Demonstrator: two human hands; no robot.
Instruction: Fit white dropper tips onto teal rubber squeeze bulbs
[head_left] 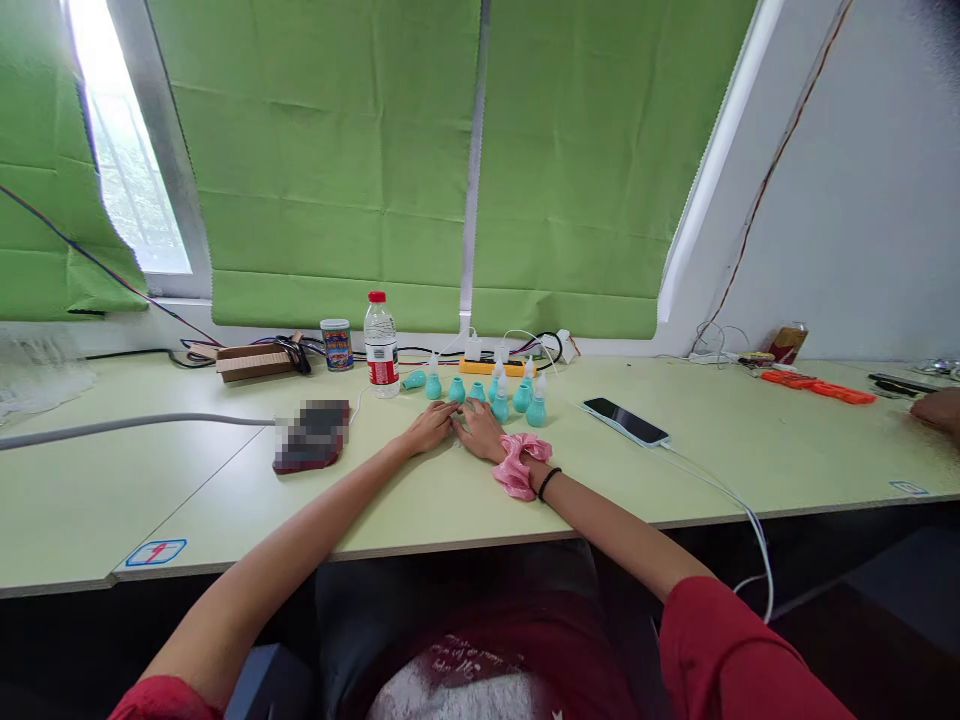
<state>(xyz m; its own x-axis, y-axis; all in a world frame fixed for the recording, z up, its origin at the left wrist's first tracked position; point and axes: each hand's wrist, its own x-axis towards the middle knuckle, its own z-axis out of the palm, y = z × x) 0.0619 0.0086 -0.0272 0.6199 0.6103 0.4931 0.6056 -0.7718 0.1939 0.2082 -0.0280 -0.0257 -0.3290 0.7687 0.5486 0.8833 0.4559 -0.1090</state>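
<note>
My left hand (pixel 429 428) and my right hand (pixel 480 430) lie flat side by side on the pale green table (pixel 450 500), fingertips touching, holding nothing. Just beyond the fingers stands a cluster of several small teal squeeze bottles with white nozzles (pixel 501 395); one teal bottle (pixel 413 380) lies on its side at the left. A pink scrunchie (pixel 517 465) and a black band (pixel 548 483) sit on my right wrist.
A water bottle with a red cap (pixel 381 346) and a printed can (pixel 337 345) stand behind. A dark pouch (pixel 312 436) lies left, a phone on a white cable (pixel 625 421) right. A yellow power strip (pixel 491 366) sits by the wall. Another person's hand (pixel 937 410) rests far right near orange tools (pixel 817 387).
</note>
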